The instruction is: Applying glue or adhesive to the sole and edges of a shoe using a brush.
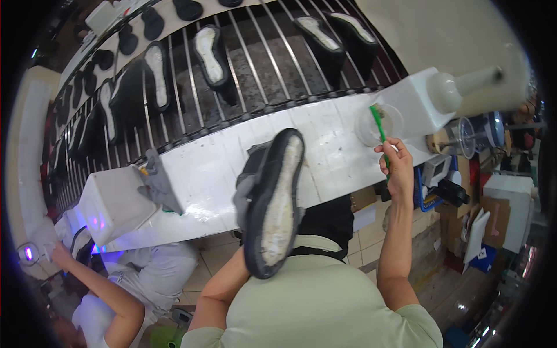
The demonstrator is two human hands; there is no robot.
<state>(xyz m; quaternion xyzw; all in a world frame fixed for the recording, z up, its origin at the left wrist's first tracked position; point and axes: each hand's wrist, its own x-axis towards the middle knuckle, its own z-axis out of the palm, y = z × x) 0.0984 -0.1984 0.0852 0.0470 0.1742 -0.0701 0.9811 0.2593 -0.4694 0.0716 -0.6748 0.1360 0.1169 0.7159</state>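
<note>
A black shoe (279,209) is held sole up in front of me, its pale bottom framed by a dark rim. My left hand (241,203), in a grey glove, grips it from beneath, so most of the fingers are hidden behind it. Bare and pinched closed, my right hand (398,162) holds a thin green brush (378,123). The brush's head is at a round translucent cup (364,129) on the white worktop (331,165).
Beyond the worktop runs a rack of metal bars (255,52) carrying several upturned black shoes (210,57). A white bin (113,203) and grey gloves (158,181) are at left, near a co-worker's arm (116,298). A white dispenser (415,101) stands at right.
</note>
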